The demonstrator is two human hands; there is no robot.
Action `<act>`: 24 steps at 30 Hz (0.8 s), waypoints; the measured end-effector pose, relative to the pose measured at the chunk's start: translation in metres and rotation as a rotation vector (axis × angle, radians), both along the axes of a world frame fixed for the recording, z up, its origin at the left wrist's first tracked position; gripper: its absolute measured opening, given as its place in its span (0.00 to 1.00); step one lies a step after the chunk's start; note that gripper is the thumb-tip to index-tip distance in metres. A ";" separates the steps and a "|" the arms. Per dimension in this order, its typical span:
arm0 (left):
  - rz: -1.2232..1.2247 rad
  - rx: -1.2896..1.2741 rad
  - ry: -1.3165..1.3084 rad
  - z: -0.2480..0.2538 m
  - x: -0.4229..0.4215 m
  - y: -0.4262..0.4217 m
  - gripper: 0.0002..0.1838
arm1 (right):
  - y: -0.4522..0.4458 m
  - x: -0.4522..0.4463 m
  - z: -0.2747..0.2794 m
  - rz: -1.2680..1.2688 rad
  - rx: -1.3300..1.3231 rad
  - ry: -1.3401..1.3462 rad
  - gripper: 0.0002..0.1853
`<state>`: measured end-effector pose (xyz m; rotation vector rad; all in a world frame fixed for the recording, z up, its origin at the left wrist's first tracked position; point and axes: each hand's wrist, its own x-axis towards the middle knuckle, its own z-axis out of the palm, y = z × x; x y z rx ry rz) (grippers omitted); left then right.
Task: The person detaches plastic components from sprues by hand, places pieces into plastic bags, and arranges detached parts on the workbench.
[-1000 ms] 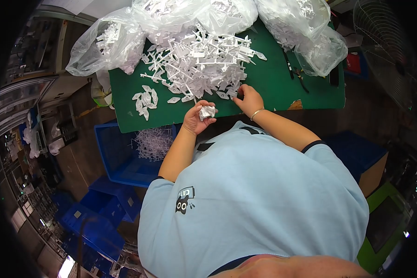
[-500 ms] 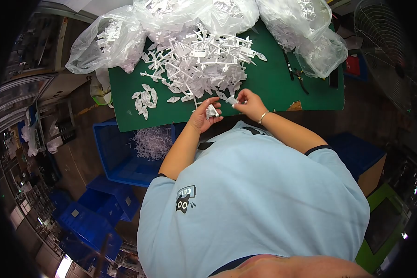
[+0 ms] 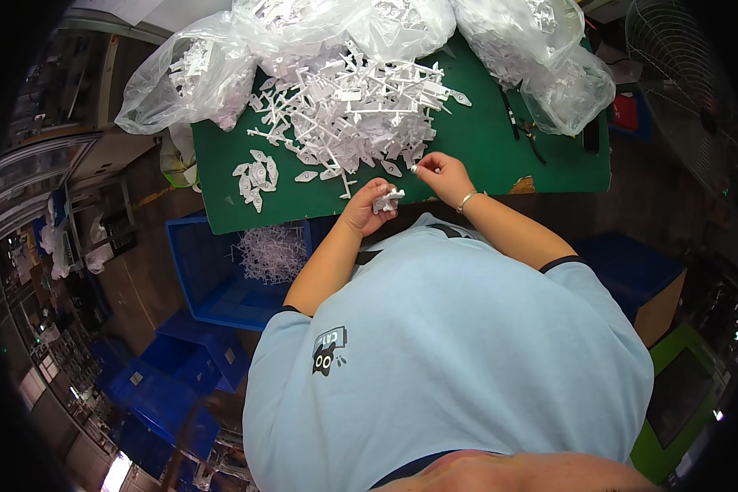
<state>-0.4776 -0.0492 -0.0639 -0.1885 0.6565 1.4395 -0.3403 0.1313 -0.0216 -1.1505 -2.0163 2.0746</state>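
At the table's near edge my left hand (image 3: 369,210) is closed around several small white plastic parts (image 3: 388,200), which stick out past the fingers. To its right, my right hand (image 3: 444,179) pinches a tiny white piece (image 3: 415,168) between thumb and fingertips; its exact shape is too small to make out. The two hands are apart. Just beyond them lies a large heap of white plastic parts (image 3: 361,115), many still on thin sprues. A smaller group of loose flat white parts (image 3: 257,179) rests on the table to the left.
Clear plastic bags (image 3: 190,78) full of white parts line the far side of the green table (image 3: 476,148). Cutting pliers (image 3: 533,143) lie at the right. Below the left edge stands a blue crate (image 3: 213,299) with white sprues (image 3: 271,252). A fan (image 3: 685,82) stands far right.
My right hand has shifted slightly up, and the larger white piece that showed at its fingertips is no longer there. My left hand has moved a little right, its fingers curled more around the parts.
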 end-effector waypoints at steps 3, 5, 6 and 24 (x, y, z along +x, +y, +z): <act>0.163 -0.107 0.064 -0.001 0.003 0.010 0.07 | 0.008 -0.010 -0.007 0.000 0.485 -0.288 0.27; 0.237 -0.132 0.103 -0.007 0.005 0.019 0.07 | 0.000 -0.019 -0.014 -0.012 0.620 -0.323 0.30; 0.312 -0.159 0.144 -0.007 0.006 0.023 0.07 | -0.005 -0.027 -0.013 -0.024 0.754 -0.355 0.34; -0.268 -0.324 1.989 0.019 0.011 0.047 0.21 | 0.020 0.002 -0.028 0.048 0.768 -0.208 0.25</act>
